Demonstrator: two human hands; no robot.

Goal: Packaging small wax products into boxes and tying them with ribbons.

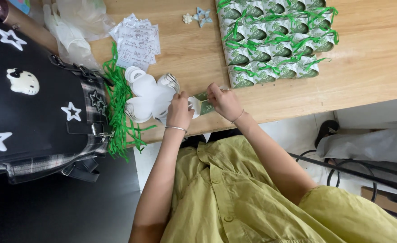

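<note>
Olive cotton shirt [234, 198] fills the foreground below the wooden table [369, 67]. Left of the hands: black star-patched bag [32, 108], green ribbon strands [117, 117], stacked white card blanks [149, 96]. Left hand [179, 111] and right hand [224, 101] both pinch a small green-printed paper box [203, 104]. Beyond the right hand: ribbon-tied finished boxes [275, 40] in rows.

Table [369, 67]: light wood grain. Finished boxes [275, 40], 1 o'clock: white with green leaf print, green ribbon ties. Ribbon pile [117, 112], 9 o'clock: bright green. Flat blanks [149, 96]: plain white. Bag [32, 99], 9 o'clock: black with white stars, plaid trim. Shirt [234, 193], 6 o'clock: olive green.
</note>
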